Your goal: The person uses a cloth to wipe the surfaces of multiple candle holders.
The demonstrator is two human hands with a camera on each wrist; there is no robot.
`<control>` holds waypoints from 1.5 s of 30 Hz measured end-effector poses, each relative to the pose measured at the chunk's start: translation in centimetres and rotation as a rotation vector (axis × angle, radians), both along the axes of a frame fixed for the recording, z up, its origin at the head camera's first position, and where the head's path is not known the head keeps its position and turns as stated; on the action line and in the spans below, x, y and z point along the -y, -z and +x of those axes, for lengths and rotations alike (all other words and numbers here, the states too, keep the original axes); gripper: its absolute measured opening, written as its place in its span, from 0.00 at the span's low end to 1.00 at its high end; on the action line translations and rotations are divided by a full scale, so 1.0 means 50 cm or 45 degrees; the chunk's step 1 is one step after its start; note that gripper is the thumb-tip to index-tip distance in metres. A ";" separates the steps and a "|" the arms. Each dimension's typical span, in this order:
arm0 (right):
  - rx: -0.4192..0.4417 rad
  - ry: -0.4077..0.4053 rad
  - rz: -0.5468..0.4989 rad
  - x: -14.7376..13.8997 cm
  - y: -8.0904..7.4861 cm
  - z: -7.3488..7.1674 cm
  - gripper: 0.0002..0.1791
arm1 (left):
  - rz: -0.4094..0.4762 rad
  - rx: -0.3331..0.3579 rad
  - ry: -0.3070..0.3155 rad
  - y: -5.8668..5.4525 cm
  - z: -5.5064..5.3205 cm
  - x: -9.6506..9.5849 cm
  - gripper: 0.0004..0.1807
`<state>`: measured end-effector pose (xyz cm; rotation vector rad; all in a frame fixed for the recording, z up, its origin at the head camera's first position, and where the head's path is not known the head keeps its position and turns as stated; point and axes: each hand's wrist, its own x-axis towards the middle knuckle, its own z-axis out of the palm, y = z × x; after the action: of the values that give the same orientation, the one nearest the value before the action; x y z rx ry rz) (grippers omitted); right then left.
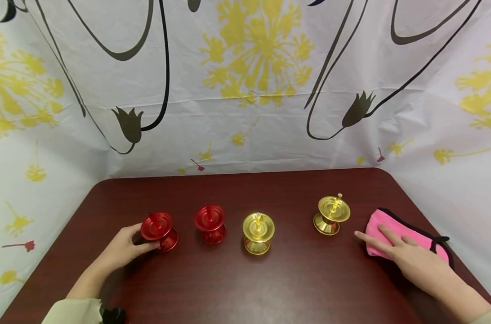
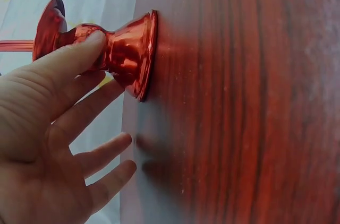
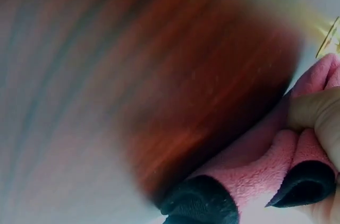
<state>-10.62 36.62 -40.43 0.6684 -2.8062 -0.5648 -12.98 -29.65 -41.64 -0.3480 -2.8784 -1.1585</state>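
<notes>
Your L hand [image 1: 126, 247] pinches the waist of the L red stand [image 1: 158, 226], w/ its other fingers spread. This stand is at the L end of the row, axis upright; if its foot touches the counter [image 1: 249, 288], I cannot tell. The 2nd red stand [image 1: 210, 218] is near, on its R, so your L hand is the nearer to both. Your R hand [image 1: 415, 263] rests w/ fingers spread on the pink cloth [image 1: 381, 222], beside the R gold stand [image 1: 327, 225]; the mid gold stand [image 1: 258, 227] is btw.
</notes>
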 end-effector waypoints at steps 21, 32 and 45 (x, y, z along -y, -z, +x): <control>0.068 -0.063 -0.619 -0.018 -0.009 -0.032 0.30 | 0.103 0.037 -0.049 0.006 -0.005 -0.018 0.16; 0.044 -0.097 -0.757 -0.011 -0.029 -0.037 0.32 | -0.049 -0.022 -0.159 -0.002 -0.001 -0.039 0.13; -0.030 -0.242 -1.022 0.024 -0.046 -0.048 0.35 | -0.072 -0.092 -0.274 -0.005 0.013 -0.072 0.16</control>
<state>-13.00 35.41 -38.12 0.7048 -2.5668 0.5622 -12.35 -26.03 -41.40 -0.0757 -2.8052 -1.0098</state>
